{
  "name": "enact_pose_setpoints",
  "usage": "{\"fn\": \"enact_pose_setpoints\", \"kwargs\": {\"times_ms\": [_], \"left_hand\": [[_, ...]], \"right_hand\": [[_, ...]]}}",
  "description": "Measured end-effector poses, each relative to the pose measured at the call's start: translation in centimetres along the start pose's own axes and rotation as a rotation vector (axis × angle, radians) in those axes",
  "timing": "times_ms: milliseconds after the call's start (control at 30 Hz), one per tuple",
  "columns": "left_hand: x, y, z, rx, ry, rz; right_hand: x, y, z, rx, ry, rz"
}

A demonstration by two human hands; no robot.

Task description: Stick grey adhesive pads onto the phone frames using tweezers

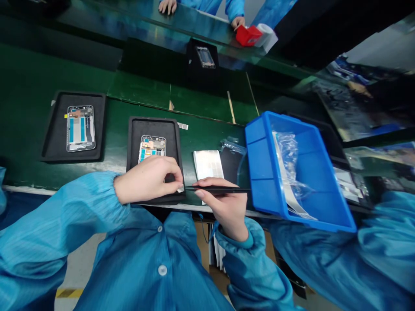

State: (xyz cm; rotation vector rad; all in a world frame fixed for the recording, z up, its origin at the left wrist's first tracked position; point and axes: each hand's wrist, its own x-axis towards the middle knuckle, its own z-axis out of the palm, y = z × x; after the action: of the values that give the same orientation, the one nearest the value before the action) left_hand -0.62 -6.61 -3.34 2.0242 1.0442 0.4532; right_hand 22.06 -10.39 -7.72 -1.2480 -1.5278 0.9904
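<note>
My right hand (223, 203) grips black tweezers (220, 189) that point left. Their tips reach a small pale sticker (180, 188), which my left hand (154, 179) pinches between thumb and forefinger. Under that hand lies a black tray (136, 127) bearing an opened phone body (154, 142); its lower part is hidden by my fingers. Just beyond my right hand rests a whitish sheet of stickers (209, 163), partly covered by the hand.
Left stands another black tray (52, 142) with a phone body (81, 129). A blue bin (259, 164) at right holds clear plastic wrapping (287, 151) and strips. Farther back are a third phone body (205, 57), a red object (248, 35) and a co-worker's hands (167, 6).
</note>
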Motion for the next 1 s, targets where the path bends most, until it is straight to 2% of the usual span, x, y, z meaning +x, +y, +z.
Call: {"fn": "enact_pose_setpoints", "kwargs": {"times_ms": [267,333,467,567,633,700,833,1000], "left_hand": [[-0.1,-0.6,0.0,-0.024,-0.009,0.023],[-0.5,-1.1,-0.4,-0.007,0.031,0.025],[-3.2,-3.0,-1.5,0.207,0.162,0.011],[-5.6,-4.5,-1.7,0.445,0.074,0.003],[-6.6,-5.0,-1.1,0.538,0.018,0.017],[-6.9,-5.0,-0.2,0.578,0.012,0.036],[-6.4,-4.5,1.5,0.602,0.100,0.050],[-5.9,-3.9,2.8,0.521,0.216,-0.037]], "right_hand": [[0.2,0.1,0.9,0.017,-0.020,-0.028],[0.2,0.3,1.1,0.027,-0.007,-0.042],[0.5,0.6,1.4,0.008,0.060,-0.038],[1.3,0.6,2.2,-0.031,0.078,-0.008],[2.2,0.4,3.0,-0.043,0.077,0.017],[3.2,0.1,4.1,-0.044,0.070,0.046],[5.3,-0.2,6.4,-0.048,0.044,0.070],[7.2,-0.1,8.1,-0.081,0.012,0.075]]}}
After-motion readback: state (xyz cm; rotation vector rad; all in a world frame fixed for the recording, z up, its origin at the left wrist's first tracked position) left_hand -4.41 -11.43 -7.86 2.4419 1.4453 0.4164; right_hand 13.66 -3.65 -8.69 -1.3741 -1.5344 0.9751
